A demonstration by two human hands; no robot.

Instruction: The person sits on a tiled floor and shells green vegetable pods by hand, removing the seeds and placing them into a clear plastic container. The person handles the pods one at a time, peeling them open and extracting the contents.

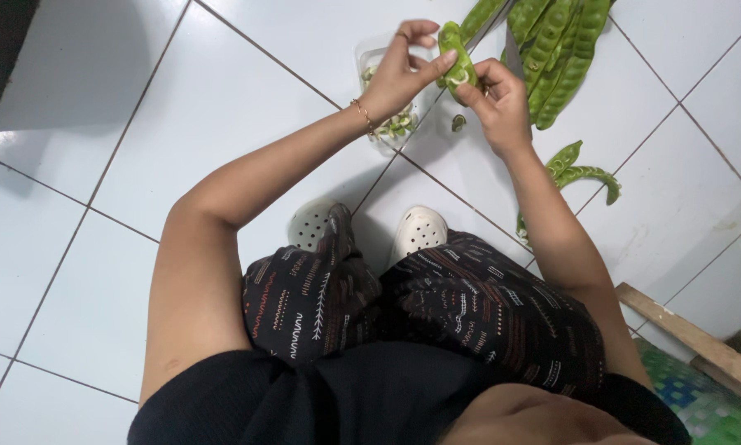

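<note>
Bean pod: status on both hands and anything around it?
Left hand and right hand both pinch the green pod, split open. Clear container of beans beneath. Whole pods piled beside on the tiled floor; nothing blocking.

Green bean pods [560, 49], white floor tiles [222, 91], white perforated clogs [420, 231], dark patterned trousers [469, 305] (pale and rust motifs), black top [345, 395]

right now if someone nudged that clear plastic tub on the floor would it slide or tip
The clear plastic tub looks thin-walled and holds only a few green bits, so it is probably light. On the glossy white tile floor it would likely slide easily. Its low shape suggests sliding rather than tipping, though the left hand hides much of it.
</note>
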